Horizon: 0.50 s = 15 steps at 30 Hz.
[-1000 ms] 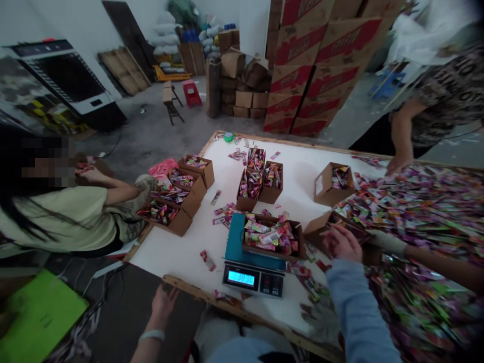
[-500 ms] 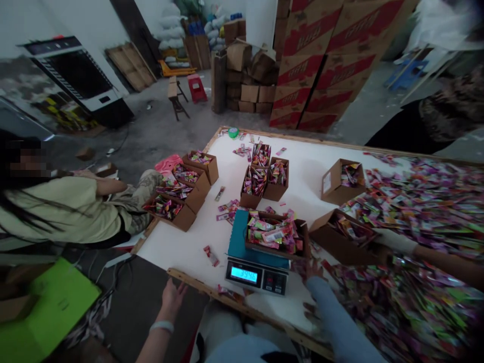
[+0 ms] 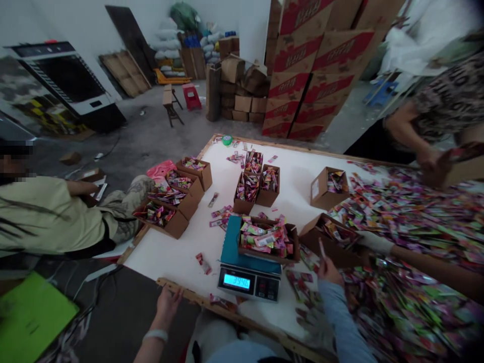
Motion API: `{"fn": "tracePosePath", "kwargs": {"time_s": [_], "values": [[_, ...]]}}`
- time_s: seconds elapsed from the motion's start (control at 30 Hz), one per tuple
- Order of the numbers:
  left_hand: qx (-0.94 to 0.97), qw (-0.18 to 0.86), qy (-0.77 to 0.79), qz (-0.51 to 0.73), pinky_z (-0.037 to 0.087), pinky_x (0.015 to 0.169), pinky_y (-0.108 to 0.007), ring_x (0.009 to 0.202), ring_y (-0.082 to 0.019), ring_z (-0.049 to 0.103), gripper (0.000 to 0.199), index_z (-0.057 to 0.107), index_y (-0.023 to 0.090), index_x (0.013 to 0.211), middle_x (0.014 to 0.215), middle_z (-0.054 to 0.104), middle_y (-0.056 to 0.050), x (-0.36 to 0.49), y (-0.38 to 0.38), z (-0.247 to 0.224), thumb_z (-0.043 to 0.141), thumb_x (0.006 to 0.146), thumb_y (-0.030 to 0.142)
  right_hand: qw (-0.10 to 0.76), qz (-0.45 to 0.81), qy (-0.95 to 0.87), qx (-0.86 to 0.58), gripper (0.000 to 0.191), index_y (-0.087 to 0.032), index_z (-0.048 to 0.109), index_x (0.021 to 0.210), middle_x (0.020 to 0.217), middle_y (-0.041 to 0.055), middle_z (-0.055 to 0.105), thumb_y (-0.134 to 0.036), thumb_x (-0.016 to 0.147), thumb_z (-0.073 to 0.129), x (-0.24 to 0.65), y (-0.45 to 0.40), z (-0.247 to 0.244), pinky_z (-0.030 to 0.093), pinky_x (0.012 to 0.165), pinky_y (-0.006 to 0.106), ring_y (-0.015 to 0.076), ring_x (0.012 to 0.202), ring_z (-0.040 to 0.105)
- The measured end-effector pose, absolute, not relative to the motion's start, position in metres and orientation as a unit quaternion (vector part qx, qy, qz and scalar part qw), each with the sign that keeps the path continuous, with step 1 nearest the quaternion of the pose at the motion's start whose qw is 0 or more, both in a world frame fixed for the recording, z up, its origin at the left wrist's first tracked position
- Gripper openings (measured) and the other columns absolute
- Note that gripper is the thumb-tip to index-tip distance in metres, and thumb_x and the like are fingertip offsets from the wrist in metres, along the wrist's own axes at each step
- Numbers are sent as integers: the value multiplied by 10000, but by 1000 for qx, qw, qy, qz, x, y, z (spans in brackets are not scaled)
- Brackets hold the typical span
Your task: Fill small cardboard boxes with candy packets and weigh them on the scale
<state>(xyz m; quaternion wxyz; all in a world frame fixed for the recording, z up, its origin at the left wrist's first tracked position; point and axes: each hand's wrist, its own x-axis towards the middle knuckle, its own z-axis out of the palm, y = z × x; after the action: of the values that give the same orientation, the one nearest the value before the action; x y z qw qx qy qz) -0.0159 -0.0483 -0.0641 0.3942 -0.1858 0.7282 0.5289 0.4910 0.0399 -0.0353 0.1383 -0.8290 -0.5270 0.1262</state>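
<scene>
Left hand, open, right at the table's wooden edge at seven o'clock; right hand pinches a thin pale strip at four, bare white tabletop open toward eight!

A packing warehouse: printed cartons stacked high at upper right, sacks and pallets at upper left, a concrete floor, and a long table with a scale and heaped sachets.

the digital scale's display reads 3446
</scene>
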Motion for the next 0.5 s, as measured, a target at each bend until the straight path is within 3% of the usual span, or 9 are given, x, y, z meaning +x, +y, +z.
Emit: {"fn": "tracePosePath", "kwargs": {"time_s": [0.1, 0.2, 0.27, 0.33, 0.43, 0.5], "values": [[-177, 389, 721, 546, 531, 755, -422, 935, -242, 653, 90, 495, 214, 807, 783, 580, -44, -8, -42, -67, 484, 798, 124, 349, -6, -589, -729, 457, -145, 620, 1142, 957, 149, 686, -395, 874, 348, 470, 53, 33, 508, 825, 404, 265, 884, 640], [-163, 412, 702, 558, 538, 629, -354, 902, -242, 668, 121, 495, 207, 769, 699, 524, -6, -4, -37, -64, 476, 805, 93, 361, -5, -729, -581, 375, -195, 652, 1122, 933, 119, 684, -366, 853, 453, 440, 66, 89, 497, 868, 400, 244, 879, 626], [-169, 412, 702, 555, 526, 567, -324, 889, -244, 673, 119, 498, 202, 760, 681, 493, 4, -3, -34, -60, 461, 830, 113, 333, 55, -781, -526, 443, -203, 606, 1202, 1035, 118, 665, -403, 813, 534, 429, 74, 97, 483, 908, 417, 257, 968, 605], [-176, 398, 711, 552, 535, 586, -340, 902, -248, 669, 119, 480, 199, 742, 703, 500, -7, -4, -33, -55, 456, 838, 133, 337, 128, -735, -574, 566, -170, 496, 1306, 1129, 135, 630, -458, 819, 496, 431, 80, 74, 487, 913, 410, 258, 1021, 597], [-178, 390, 720, 545, 549, 716, -388, 946, -247, 650, 80, 468, 201, 769, 827, 552, -56, -9, -38, -48, 482, 813, 137, 304, 176, -540, -765, 596, -78, 393, 1329, 1032, 176, 637, -439, 866, 287, 445, 77, 2, 525, 802, 413, 260, 911, 638], [-190, 372, 737, 532, 542, 772, -407, 975, -247, 638, 74, 487, 206, 859, 955, 553, -84, -14, -46, -45, 493, 806, 155, 244, 180, -517, -801, 624, -53, 426, 1286, 1004, 222, 624, -439, 796, 389, 451, 60, -48, 503, 765, 517, 346, 926, 625]]}}
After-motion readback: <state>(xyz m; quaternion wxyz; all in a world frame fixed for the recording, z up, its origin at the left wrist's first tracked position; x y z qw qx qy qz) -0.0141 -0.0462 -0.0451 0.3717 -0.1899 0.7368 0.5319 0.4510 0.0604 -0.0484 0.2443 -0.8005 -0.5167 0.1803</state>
